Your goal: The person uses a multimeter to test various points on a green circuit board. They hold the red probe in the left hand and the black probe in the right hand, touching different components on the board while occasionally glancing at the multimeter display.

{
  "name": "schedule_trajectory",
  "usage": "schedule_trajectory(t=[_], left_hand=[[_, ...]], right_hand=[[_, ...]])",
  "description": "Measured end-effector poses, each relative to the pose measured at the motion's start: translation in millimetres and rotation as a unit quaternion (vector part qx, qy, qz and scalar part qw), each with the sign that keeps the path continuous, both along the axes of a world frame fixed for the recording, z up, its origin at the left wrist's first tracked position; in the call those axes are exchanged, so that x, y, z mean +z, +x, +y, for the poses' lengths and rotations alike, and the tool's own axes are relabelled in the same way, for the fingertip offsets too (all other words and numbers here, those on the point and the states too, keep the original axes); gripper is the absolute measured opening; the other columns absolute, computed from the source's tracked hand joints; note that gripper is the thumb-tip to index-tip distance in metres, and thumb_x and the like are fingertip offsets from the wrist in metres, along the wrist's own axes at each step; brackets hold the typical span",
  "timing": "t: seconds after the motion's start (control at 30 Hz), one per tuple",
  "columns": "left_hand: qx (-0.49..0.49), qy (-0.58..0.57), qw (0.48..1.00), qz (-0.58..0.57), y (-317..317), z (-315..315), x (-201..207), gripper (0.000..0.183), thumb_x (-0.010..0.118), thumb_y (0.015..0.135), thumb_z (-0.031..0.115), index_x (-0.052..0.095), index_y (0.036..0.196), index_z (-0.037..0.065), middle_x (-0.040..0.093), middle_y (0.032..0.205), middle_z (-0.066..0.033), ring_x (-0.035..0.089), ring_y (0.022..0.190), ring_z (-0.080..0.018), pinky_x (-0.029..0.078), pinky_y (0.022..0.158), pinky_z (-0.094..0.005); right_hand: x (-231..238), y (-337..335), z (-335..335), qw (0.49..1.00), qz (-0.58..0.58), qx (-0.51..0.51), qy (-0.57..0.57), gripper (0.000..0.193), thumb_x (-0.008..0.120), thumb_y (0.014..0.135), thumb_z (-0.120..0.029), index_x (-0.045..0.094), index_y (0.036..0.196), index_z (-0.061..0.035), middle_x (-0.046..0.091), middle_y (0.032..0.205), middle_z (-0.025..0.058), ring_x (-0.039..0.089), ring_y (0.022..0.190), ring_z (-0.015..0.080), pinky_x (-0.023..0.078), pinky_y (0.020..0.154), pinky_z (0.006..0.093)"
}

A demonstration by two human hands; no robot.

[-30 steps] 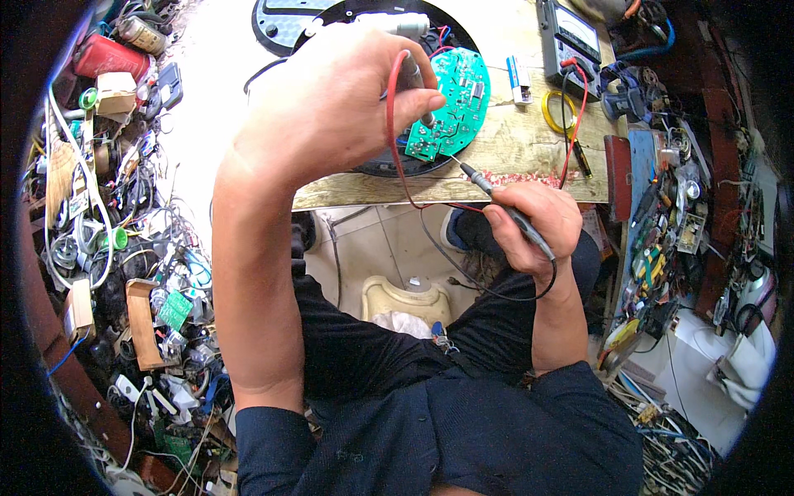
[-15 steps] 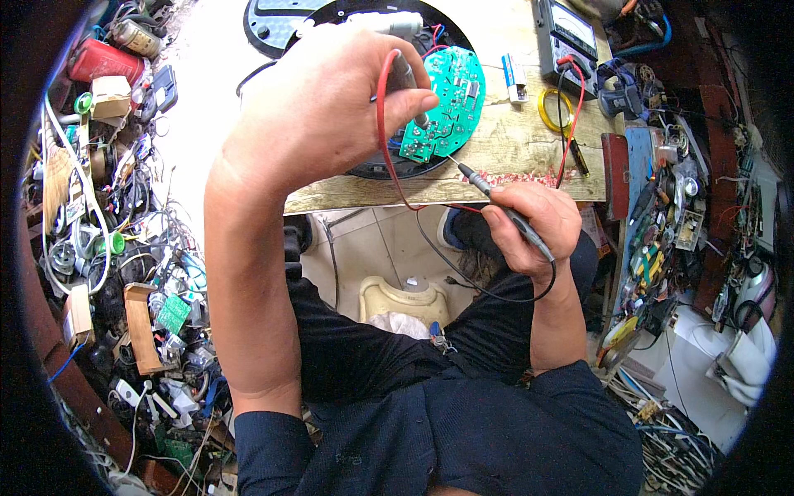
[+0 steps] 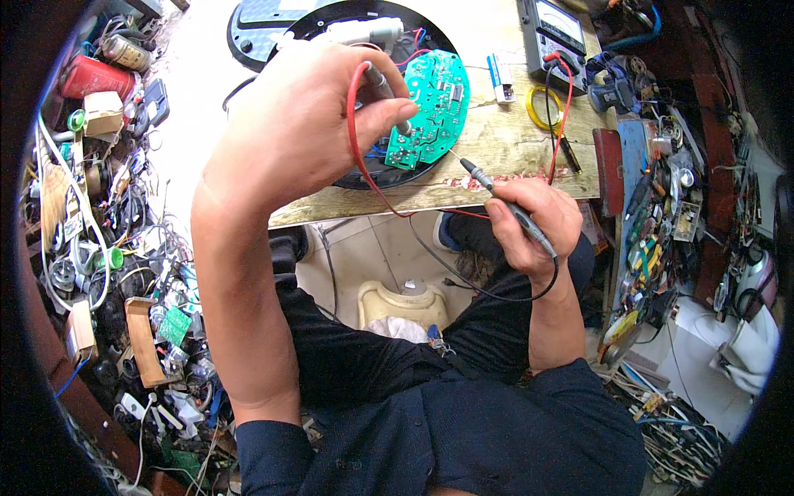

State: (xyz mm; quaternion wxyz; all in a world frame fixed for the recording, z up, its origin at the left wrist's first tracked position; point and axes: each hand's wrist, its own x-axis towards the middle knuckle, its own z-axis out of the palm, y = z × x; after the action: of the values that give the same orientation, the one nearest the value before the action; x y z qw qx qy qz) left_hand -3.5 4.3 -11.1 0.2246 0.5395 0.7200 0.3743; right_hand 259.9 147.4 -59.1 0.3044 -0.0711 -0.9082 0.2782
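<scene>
Wood-grain tabletop (image 3: 504, 136) right across the upper part of the frame, its left side glaring almost white! Top centre, a round black housing (image 3: 418, 175) takes pride of place, a grey-blue panel (image 3: 255, 37) tucked beside it at upper left. Over to the upper right, a dark meter (image 3: 556, 33), dial up; just left of it, a small white-and-blue box (image 3: 500, 78). Below them, a yellow ring (image 3: 530, 101), and red-and-white crumbs (image 3: 519, 178) scattered near the front edge!
</scene>
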Motion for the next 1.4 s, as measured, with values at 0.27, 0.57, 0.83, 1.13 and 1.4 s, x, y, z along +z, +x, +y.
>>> schedule_trajectory(t=[0.27, 0.57, 0.83, 1.13, 1.4], left_hand=[[0.0, -0.002, 1.0, -0.018, -0.6, 1.9, -1.1, 0.019, 0.074, 0.095, 0.02, 0.073, 0.099, 0.001, 0.068, 0.075, -0.004, 0.06, 0.066, -0.0082, 0.049, 0.062, -0.0276], [0.004, -0.019, 1.0, -0.024, 1.5, 2.6, 3.7, 0.019, 0.074, 0.096, 0.02, 0.073, 0.099, 0.002, 0.068, 0.075, -0.0047, 0.061, 0.069, -0.0094, 0.05, 0.064, -0.0281], [0.0, -0.019, 0.999, -0.029, 0.6, 3.0, 1.4, 0.018, 0.074, 0.096, 0.019, 0.072, 0.099, 0.002, 0.067, 0.076, -0.005, 0.061, 0.07, -0.0098, 0.049, 0.065, -0.0287], [-0.01, -0.023, 0.999, -0.04, -0.4, 3.0, 2.4, 0.017, 0.073, 0.097, 0.017, 0.071, 0.1, 0.0, 0.068, 0.079, -0.0063, 0.063, 0.073, -0.0119, 0.051, 0.069, -0.03], [-0.008, -0.036, 0.999, -0.033, -0.6, 3.5, 4.1, 0.017, 0.073, 0.097, 0.017, 0.071, 0.1, 0.0, 0.07, 0.081, -0.0075, 0.065, 0.075, -0.0127, 0.052, 0.07, -0.03]], right_hand=[[1.7, -0.7, 5.0, 1.0, 0.009, -0.025, 0.009, 0.022, 0.081, 0.081, -0.004, 0.07, 0.099, -0.0021, 0.074, 0.08, 0.0136, 0.073, 0.065, 0.0273, 0.055, 0.058, 0.0357], [3.0, -1.8, 5.0, 0.999, 0.001, -0.052, -0.004, 0.022, 0.081, 0.081, 0.0, 0.07, 0.1, -0.0011, 0.074, 0.081, 0.0138, 0.073, 0.067, 0.027, 0.056, 0.06, 0.035], [-0.4, -2.0, 5.5, 0.999, 0.004, -0.046, 0.002, 0.024, 0.082, 0.081, -0.001, 0.07, 0.102, -0.0018, 0.074, 0.081, 0.0139, 0.073, 0.068, 0.0268, 0.056, 0.06, 0.0348], [0.4, -3.2, 5.3, 0.999, 0.001, -0.041, 0.0, 0.024, 0.082, 0.082, -0.001, 0.071, 0.102, -0.0014, 0.075, 0.083, 0.0142, 0.074, 0.068, 0.027, 0.056, 0.06, 0.0346], [0.0, -4.0, 5.9, 0.999, 0.003, -0.038, 0.003, 0.023, 0.082, 0.082, -0.001, 0.07, 0.102, -0.0011, 0.075, 0.083, 0.0142, 0.074, 0.068, 0.0272, 0.056, 0.059, 0.0346]])
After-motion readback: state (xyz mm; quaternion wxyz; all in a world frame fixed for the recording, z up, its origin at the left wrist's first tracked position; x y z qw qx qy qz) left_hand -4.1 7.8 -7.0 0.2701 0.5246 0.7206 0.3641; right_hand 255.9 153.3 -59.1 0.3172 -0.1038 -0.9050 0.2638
